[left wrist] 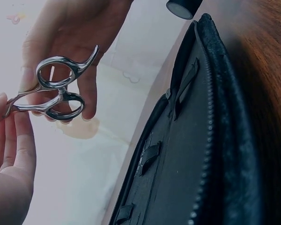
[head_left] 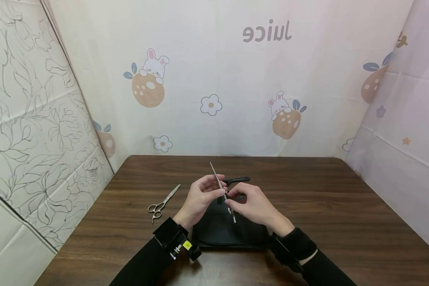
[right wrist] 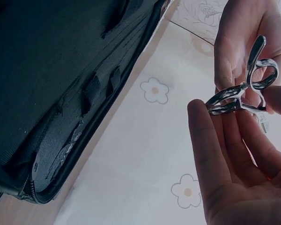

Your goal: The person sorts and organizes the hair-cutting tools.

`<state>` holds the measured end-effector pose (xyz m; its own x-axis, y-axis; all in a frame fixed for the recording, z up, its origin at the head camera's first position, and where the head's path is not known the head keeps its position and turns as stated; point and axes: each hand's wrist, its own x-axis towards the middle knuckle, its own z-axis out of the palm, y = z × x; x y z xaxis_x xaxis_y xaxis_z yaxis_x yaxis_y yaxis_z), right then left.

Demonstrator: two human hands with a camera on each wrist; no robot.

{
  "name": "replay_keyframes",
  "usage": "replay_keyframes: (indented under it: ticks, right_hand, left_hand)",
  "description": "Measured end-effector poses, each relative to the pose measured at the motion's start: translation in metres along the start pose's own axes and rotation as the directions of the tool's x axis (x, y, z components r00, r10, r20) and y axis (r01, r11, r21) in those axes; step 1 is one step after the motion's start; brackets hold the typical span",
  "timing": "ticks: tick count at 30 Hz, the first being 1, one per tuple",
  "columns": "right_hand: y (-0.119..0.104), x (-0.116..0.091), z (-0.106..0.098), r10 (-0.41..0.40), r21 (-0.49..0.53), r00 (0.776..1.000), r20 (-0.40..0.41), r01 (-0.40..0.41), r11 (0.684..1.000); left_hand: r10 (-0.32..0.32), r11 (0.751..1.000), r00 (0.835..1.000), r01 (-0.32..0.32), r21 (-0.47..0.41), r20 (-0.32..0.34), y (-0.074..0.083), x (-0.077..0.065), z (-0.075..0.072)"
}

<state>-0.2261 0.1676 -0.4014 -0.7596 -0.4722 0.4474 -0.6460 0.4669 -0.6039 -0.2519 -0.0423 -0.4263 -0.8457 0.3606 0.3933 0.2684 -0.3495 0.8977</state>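
Note:
A pair of silver hairdressing scissors (head_left: 213, 168) is held up between both hands, blades pointing away over an open black zip case (head_left: 228, 234). My left hand (head_left: 201, 198) grips the scissors along the blades, with the thumb on top. Thumb and forefinger of my right hand (head_left: 253, 204) pinch them nearer the handles. In the left wrist view, the two finger rings and curved finger rest of the scissors (left wrist: 61, 96) show between the hands. The right wrist view has the right hand (right wrist: 239, 173) with its fingers stretched out beneath the scissors (right wrist: 232, 96).
Left of the hands, a second pair of silver scissors (head_left: 163, 203) lies on the brown wooden table (head_left: 325, 206). A slim black tool (head_left: 240, 180) lies just beyond the hands. Elastic loops (left wrist: 150, 157) line the inside of the case. Patterned curtains (head_left: 214, 71) enclose the table's back and sides.

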Motion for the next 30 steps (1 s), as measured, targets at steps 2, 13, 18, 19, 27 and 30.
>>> replay_keyframes:
  ticks: [2,13,18,19,27,30]
  right_hand:
    - [0.000,0.001,0.000,-0.003,-0.003,1.000,-0.002,0.003,1.000]
    - [0.009,0.000,-0.008,0.053,-0.051,0.999,0.000,-0.053,0.997]
    - [0.015,0.001,-0.012,0.112,-0.111,0.993,0.032,-0.108,0.988]
    - [0.016,0.001,-0.013,0.129,-0.128,0.991,0.040,-0.123,0.984]
    - [0.025,0.000,-0.014,0.295,-0.315,0.948,0.119,-0.246,0.917]
    - [0.028,-0.001,-0.013,0.357,-0.365,0.921,0.154,-0.283,0.887]
  left_hand:
    - [0.006,1.000,1.000,-0.006,0.003,-0.004,0.001,0.000,0.000]
    - [-0.001,0.999,1.000,0.002,0.032,-0.027,0.003,0.002,-0.002]
    - [0.000,0.998,1.000,0.002,0.070,-0.029,0.003,0.002,-0.003]
    - [0.000,0.997,1.000,0.002,0.076,-0.030,0.003,0.002,-0.003]
    - [0.003,0.995,1.000,-0.001,0.102,-0.026,0.003,0.002,-0.005]
    - [0.004,0.994,1.000,-0.001,0.108,-0.028,0.003,0.002,-0.006]
